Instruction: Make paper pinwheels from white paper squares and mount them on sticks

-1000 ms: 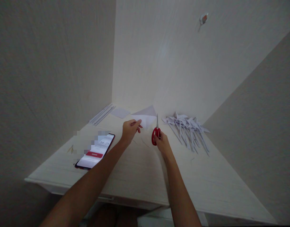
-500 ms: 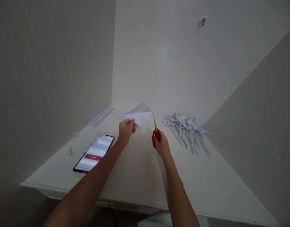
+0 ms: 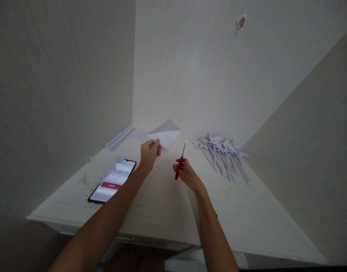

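Note:
My left hand pinches the near edge of a creased white paper square, raised above the table with one corner pointing right. In my right hand is a pair of red-handled scissors, its metal blades pointing up and away from me. The blades look closed and stand apart from the paper, to the right of its corner. My fingers are wrapped about the handles, partly hidden behind them.
A phone showing a running timer lies left of my left forearm. Paper pinwheels on sticks are piled at the right. White paper sticks and a flat paper sheet lie at the back left. Walls border the white table.
The scissors have turned edge-on and shifted slightly left and nearer to me with my right hand. My left hand and the paper have barely moved.

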`<state>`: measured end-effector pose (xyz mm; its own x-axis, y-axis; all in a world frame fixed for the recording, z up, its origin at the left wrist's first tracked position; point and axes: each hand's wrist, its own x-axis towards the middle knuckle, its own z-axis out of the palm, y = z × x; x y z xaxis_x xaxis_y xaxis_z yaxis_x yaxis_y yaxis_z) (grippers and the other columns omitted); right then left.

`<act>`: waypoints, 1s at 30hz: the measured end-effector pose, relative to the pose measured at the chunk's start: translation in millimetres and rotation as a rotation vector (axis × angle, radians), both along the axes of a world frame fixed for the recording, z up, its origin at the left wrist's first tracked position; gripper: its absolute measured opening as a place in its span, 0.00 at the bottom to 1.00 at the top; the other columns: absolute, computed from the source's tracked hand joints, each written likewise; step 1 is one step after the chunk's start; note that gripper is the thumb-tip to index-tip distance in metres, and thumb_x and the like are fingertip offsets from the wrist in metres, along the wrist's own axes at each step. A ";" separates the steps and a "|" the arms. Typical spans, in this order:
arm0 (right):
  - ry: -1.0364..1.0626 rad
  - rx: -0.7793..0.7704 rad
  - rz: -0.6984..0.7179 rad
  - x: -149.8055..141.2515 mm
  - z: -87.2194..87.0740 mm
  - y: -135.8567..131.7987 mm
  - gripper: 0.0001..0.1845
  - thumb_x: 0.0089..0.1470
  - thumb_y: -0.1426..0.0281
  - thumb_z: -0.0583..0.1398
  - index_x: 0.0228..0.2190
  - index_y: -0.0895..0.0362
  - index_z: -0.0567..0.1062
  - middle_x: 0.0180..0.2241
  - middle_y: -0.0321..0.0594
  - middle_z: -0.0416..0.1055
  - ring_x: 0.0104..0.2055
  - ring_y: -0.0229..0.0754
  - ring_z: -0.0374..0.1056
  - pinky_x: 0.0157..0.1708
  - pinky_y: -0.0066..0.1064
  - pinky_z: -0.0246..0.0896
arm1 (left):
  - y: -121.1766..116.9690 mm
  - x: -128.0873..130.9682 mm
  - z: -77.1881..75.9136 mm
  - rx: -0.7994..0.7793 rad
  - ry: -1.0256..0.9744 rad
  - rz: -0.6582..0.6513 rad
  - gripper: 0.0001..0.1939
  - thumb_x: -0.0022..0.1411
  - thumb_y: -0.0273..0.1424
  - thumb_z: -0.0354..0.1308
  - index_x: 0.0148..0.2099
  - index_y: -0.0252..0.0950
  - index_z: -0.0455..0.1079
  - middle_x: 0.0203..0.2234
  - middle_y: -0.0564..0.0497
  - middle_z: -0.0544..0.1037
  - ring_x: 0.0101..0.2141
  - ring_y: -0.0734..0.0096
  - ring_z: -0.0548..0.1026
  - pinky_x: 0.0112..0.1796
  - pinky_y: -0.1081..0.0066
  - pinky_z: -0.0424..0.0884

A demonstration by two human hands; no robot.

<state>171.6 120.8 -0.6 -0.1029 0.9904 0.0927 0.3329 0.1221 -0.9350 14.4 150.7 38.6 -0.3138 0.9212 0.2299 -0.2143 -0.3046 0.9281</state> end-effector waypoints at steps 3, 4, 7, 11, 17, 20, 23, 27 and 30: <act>0.037 0.006 0.066 1.0 -1.7 -0.8 0.17 0.43 0.64 0.60 0.34 0.57 0.61 0.24 0.31 0.63 0.24 0.33 0.58 0.23 0.26 0.57 | 0.3 -0.3 -0.7 0.006 0.006 0.001 0.14 0.50 0.35 0.54 0.18 0.33 0.61 0.11 0.57 0.64 0.11 0.84 0.59 0.14 0.79 0.51; 0.064 0.004 0.078 1.0 -2.0 -1.0 0.17 0.43 0.65 0.60 0.34 0.56 0.61 0.24 0.31 0.63 0.24 0.33 0.58 0.23 0.26 0.57 | 0.2 -0.4 -0.8 0.008 0.005 0.000 0.14 0.50 0.35 0.54 0.18 0.33 0.61 0.11 0.57 0.64 0.11 0.84 0.59 0.14 0.79 0.51; 0.142 -0.011 0.093 0.0 -0.9 -1.2 0.18 0.40 0.66 0.62 0.33 0.55 0.60 0.23 0.30 0.63 0.23 0.33 0.59 0.22 0.26 0.57 | -0.4 -0.7 -0.4 0.009 0.005 -0.003 0.14 0.50 0.35 0.55 0.18 0.33 0.61 0.10 0.57 0.63 0.11 0.84 0.59 0.14 0.79 0.50; 0.170 -0.009 0.031 -4.8 7.2 -1.4 0.20 0.38 0.64 0.63 0.32 0.56 0.61 0.24 0.32 0.65 0.24 0.34 0.60 0.23 0.28 0.58 | -0.5 -1.1 -0.2 0.003 -0.013 -0.009 0.14 0.50 0.35 0.55 0.18 0.33 0.61 0.11 0.57 0.63 0.12 0.84 0.59 0.14 0.79 0.51; 0.279 0.100 -0.239 -7.8 15.9 1.3 0.20 0.37 0.64 0.62 0.32 0.57 0.62 0.26 0.34 0.66 0.26 0.35 0.63 0.27 0.29 0.60 | -1.0 -0.8 1.1 -0.010 0.007 -0.015 0.14 0.50 0.35 0.54 0.18 0.33 0.61 0.10 0.58 0.63 0.11 0.84 0.59 0.14 0.80 0.50; 0.301 0.175 -0.331 -4.3 13.9 4.0 0.17 0.38 0.66 0.60 0.32 0.59 0.65 0.28 0.37 0.67 0.30 0.37 0.64 0.31 0.31 0.60 | -2.0 -0.6 2.1 -0.023 0.001 -0.014 0.14 0.50 0.35 0.54 0.18 0.33 0.61 0.09 0.58 0.62 0.11 0.84 0.58 0.14 0.80 0.50; 0.292 0.204 -0.372 -3.6 12.4 6.2 0.18 0.39 0.63 0.59 0.33 0.59 0.65 0.28 0.37 0.67 0.31 0.38 0.65 0.33 0.31 0.60 | -2.1 -0.7 1.9 -0.020 -0.003 -0.015 0.14 0.50 0.34 0.54 0.18 0.33 0.60 0.09 0.58 0.63 0.11 0.84 0.59 0.14 0.79 0.50; 0.191 0.181 -0.315 -9.0 12.3 5.7 0.18 0.41 0.59 0.59 0.32 0.57 0.62 0.26 0.33 0.64 0.27 0.35 0.62 0.28 0.29 0.58 | -1.2 -0.8 0.5 -0.013 0.000 -0.024 0.14 0.50 0.34 0.54 0.18 0.33 0.61 0.09 0.58 0.63 0.11 0.84 0.58 0.14 0.79 0.50; 0.149 0.123 -0.286 -12.3 11.3 3.9 0.19 0.41 0.60 0.59 0.32 0.56 0.59 0.23 0.29 0.60 0.23 0.33 0.58 0.24 0.27 0.56 | -0.7 -0.6 0.2 -0.007 0.005 -0.028 0.14 0.51 0.34 0.54 0.18 0.33 0.61 0.08 0.58 0.62 0.11 0.84 0.58 0.14 0.79 0.49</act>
<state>159.2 124.7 10.8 0.2005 0.9578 0.2062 0.2310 0.1583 -0.9600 13.8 150.0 38.7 -0.2869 0.9311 0.2251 -0.2182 -0.2923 0.9311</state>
